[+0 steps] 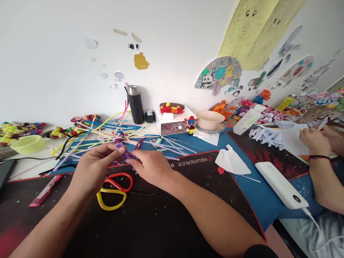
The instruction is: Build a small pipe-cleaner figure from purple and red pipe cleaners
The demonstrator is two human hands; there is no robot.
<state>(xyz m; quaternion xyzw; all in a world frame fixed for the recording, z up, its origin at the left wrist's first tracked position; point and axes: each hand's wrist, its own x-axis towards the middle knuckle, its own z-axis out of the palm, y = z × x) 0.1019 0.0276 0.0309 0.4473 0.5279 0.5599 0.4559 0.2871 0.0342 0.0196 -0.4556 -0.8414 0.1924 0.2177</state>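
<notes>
My left hand (98, 163) pinches a small pipe-cleaner doll (119, 137) between thumb and fingers. The doll stands upright, with a blue, white and dark red upper part and purple pipe cleaner (128, 154) below. On the other side, the fingers of my right hand (154, 168) are closed on that purple pipe cleaner; their tips are partly hidden. Below my hands, scissors (131, 182) with one red and one yellow handle lie on the black mat (150, 229). Loose pipe cleaners (104, 124) in several colours are strewn behind the doll.
A black flask (135, 105), a white drawer box (173, 126), a finished doll (191, 125) and a beige bowl (209, 121) stand along the wall. To the right lie white paper (232, 161) and a power bank (282, 184). Another person's hands (317, 141) work beside paper strips (268, 137).
</notes>
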